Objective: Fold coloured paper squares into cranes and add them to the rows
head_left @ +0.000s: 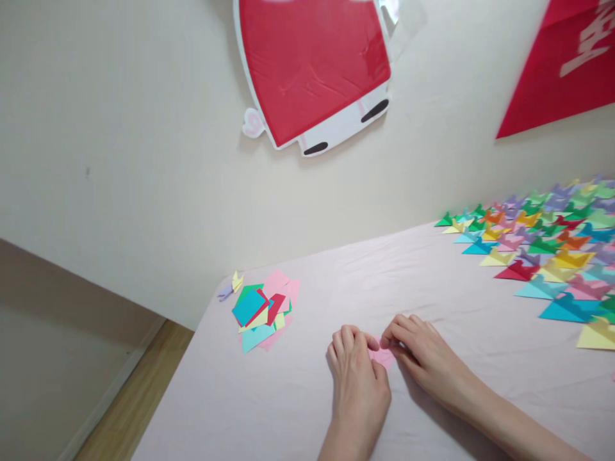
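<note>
A small piece of pink origami paper (pixel 383 358) lies on the pale cloth-covered table (pixel 269 410), partly hidden by my fingers. My left hand (pixel 358 371) rests over its left side, fingers curled and thumb against the paper. From the right, my right hand (pixel 416 349) pinches at the paper's upper right edge with bent fingers. How far the paper is folded cannot be made out.
To the left lies a loose pile of coloured paper (pixel 257 336), with a yellow folded piece (pixel 237 282) and a purple folded piece (pixel 225 293) behind it. Rows of folded paper birds (pixel 542 246) stand at the right. A wall (pixel 144 160) borders the table's far edge.
</note>
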Demonstrator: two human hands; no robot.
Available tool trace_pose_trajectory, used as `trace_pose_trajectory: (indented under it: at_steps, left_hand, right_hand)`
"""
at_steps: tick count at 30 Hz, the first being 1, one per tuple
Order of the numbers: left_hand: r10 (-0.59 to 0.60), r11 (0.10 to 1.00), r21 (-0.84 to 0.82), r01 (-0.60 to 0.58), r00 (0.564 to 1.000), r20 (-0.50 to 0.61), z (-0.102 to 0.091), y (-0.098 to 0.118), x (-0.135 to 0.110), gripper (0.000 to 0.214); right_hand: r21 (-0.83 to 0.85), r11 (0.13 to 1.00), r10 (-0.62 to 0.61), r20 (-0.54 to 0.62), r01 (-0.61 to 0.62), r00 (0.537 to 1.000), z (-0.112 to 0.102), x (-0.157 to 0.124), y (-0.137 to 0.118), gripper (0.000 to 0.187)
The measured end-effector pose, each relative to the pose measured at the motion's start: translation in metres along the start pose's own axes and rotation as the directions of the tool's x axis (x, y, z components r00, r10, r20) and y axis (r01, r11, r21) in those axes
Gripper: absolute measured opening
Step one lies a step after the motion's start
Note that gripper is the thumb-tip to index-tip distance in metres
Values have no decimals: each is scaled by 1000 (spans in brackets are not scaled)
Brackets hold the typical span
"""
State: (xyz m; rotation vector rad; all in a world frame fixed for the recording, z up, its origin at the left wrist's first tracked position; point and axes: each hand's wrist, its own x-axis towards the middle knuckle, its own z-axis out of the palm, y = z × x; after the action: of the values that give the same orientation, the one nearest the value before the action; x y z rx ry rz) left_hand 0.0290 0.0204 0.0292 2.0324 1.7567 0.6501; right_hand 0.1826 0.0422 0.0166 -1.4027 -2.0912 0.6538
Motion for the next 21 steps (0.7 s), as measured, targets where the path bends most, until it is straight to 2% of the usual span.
trace_pose_trajectory:
  at_steps: [5, 9, 12, 21]
  left_hand:
    - [14, 1000, 3, -14, 1000, 17, -8, -3, -1, 41]
    - [25, 1000, 0, -25, 1000, 15, -11, -4, -1, 23]
    - [22, 999, 34, -21, 999, -25, -10, -2, -2, 17]
    - [-17, 995, 94, 25, 997, -79, 1, 1, -1, 18]
  right_hand:
    - [-6, 1000, -2, 0, 2, 1000, 1, 1, 3, 24]
    - [-11, 1000, -7, 10, 7, 1000, 1, 2, 2, 22]
    - [-18, 1000, 7, -2, -7, 1000, 0, 2, -1, 22]
    - [-23, 1000, 13, -26, -13, 1000, 0, 0, -3, 25]
